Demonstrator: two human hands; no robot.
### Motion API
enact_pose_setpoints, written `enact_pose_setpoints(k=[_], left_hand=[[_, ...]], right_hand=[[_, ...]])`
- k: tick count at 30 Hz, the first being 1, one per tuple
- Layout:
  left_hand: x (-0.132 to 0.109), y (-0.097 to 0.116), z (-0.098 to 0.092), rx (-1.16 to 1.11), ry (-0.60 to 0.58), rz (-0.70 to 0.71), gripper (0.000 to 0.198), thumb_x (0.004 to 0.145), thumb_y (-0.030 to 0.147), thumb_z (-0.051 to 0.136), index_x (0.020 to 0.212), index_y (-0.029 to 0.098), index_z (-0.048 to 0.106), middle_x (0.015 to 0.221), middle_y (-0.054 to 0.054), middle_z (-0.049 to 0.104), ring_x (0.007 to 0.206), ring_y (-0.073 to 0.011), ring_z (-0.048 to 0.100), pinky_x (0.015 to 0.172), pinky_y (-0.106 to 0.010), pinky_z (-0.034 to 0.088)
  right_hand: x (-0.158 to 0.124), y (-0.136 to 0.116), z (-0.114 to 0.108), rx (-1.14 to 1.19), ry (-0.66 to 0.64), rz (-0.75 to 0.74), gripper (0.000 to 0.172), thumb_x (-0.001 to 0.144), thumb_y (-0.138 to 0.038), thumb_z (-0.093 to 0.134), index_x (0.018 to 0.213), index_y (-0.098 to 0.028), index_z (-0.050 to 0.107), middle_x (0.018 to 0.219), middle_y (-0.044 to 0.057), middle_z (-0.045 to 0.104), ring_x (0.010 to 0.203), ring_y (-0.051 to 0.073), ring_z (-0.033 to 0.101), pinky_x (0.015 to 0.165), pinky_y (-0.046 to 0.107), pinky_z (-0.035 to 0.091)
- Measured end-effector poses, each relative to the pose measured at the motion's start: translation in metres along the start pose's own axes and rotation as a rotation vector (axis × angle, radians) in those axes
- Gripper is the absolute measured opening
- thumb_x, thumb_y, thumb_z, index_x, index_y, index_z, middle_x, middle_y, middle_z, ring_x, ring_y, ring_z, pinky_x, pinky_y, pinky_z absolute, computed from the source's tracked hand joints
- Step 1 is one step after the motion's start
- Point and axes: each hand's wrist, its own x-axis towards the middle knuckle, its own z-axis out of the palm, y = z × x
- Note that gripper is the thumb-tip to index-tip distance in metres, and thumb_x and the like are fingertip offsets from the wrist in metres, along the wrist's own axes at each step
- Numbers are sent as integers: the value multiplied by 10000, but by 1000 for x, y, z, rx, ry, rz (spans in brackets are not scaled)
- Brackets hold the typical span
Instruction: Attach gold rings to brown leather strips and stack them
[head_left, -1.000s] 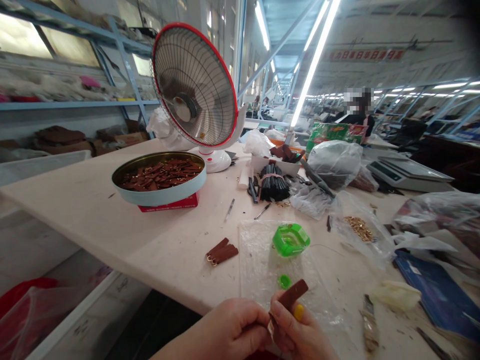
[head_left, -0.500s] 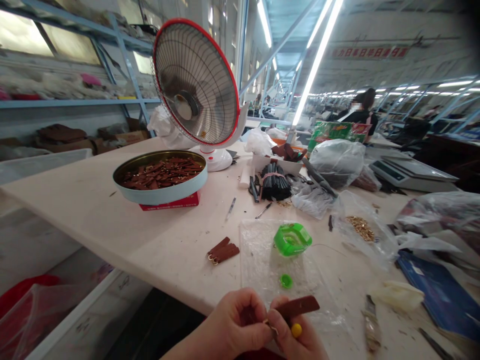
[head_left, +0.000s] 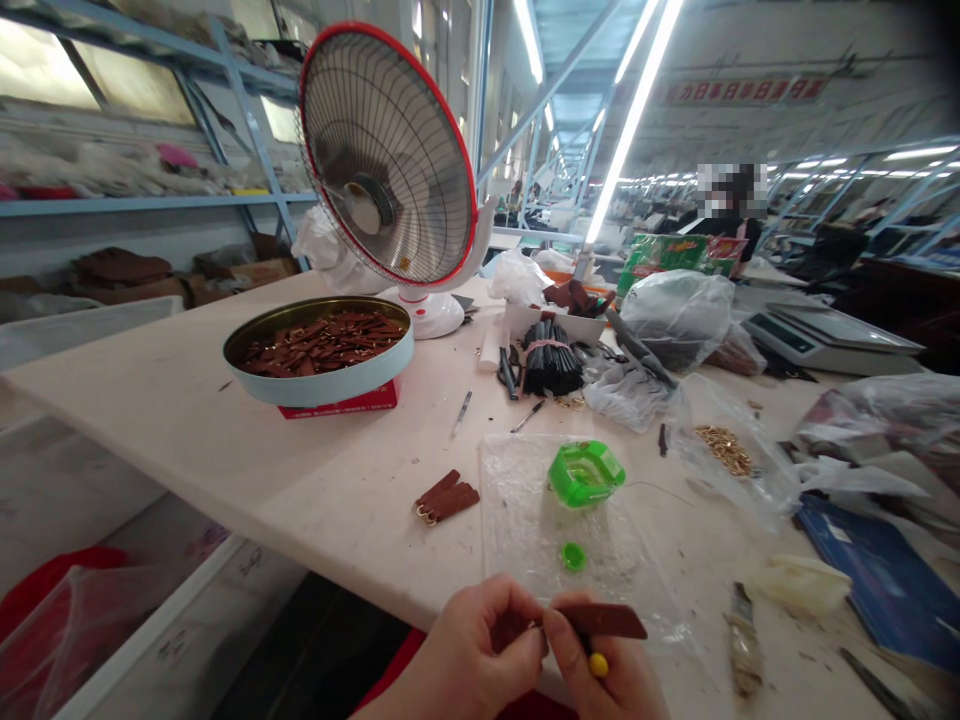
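Low in the head view, both my hands meet at the table's front edge. My right hand point(head_left: 600, 675) grips a brown leather tab point(head_left: 606, 619), whose free end points right. A yellow round tip point(head_left: 598, 664) sticks out between the same fingers; the rest of that object is hidden. My left hand point(head_left: 484, 640) is closed in a pinch against the right thumb, at the tab's inner end. A small glint of metal shows there, but the fingers cover most of it. Ahead of the hands lie a small green cap point(head_left: 573, 557) and several finished-looking brown leather tabs point(head_left: 448, 498) with gold rings.
A green plastic container point(head_left: 586, 474) stands on a clear plastic sheet point(head_left: 517, 480). Farther left, a round tin point(head_left: 322, 385) full of brown tabs rests on a red box, before a fan point(head_left: 390, 150). At right are gold hardware point(head_left: 724, 450), a taped knife point(head_left: 742, 640) and a scale point(head_left: 825, 335).
The brown tab has tilted flatter and shifted slightly right. My hands have drawn closer together, and the gold metal that showed between them is now mostly covered.
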Motion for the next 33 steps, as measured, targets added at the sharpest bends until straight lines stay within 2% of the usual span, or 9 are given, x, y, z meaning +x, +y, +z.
enact_pose_setpoints(k=[3,7,11,16,19,25,29,31,33], left_hand=[[6,3,-3,111,1,-13,94,678,232,501,668,139,506,564,31,471,529,-79,386,483,-206,275],[19,2,-4,14,25,-39,52,649,207,480,642,159,462,550,36,478,528,-88,425,509,-213,323],[33,-3,-4,-77,32,-116,53,640,212,464,653,164,450,542,41,503,504,-81,443,519,-215,347],[52,-12,-4,-114,104,-175,61,633,226,454,650,174,428,520,54,495,470,-73,430,481,-203,316],[60,-14,-5,-122,128,-175,46,628,211,455,642,176,429,506,56,484,473,-77,428,483,-205,315],[63,-11,-6,-119,151,-177,69,635,220,468,612,180,417,479,63,450,470,-77,396,482,-205,314],[62,-13,-3,-108,148,-168,80,645,226,477,619,178,419,467,70,441,458,-69,387,480,-199,308],[60,-13,-2,-99,140,-176,68,642,213,480,628,175,426,467,71,449,449,-65,395,477,-197,306],[55,-11,0,-96,106,-191,76,642,217,495,638,170,435,486,63,473,447,-65,413,473,-198,307]], right_hand=[[6,4,1,-19,-6,6,356,780,-545,533,672,-214,608,559,-6,555,535,175,495,521,267,377],[20,12,-10,37,-14,130,396,806,-567,476,659,-212,569,516,-31,478,479,155,445,452,254,360],[39,34,-33,34,227,121,435,839,-590,391,809,-205,592,666,7,573,686,187,521,609,265,426],[65,69,-44,159,421,204,444,837,-594,401,794,-189,576,607,-12,541,581,154,477,520,250,375],[72,83,-40,184,427,217,451,826,-604,413,768,-185,568,581,-17,536,532,143,444,489,252,350],[67,103,-37,169,415,231,437,809,-603,449,764,-189,581,596,-15,538,580,165,477,524,273,365],[60,97,-41,182,425,232,414,826,-581,452,765,-194,586,591,-23,540,556,144,455,508,255,356],[55,80,-44,306,462,209,385,844,-553,450,748,-204,583,580,-34,534,521,122,427,483,235,339],[48,58,-47,522,442,172,379,834,-546,476,693,-209,576,545,-42,513,483,105,394,447,219,311]])
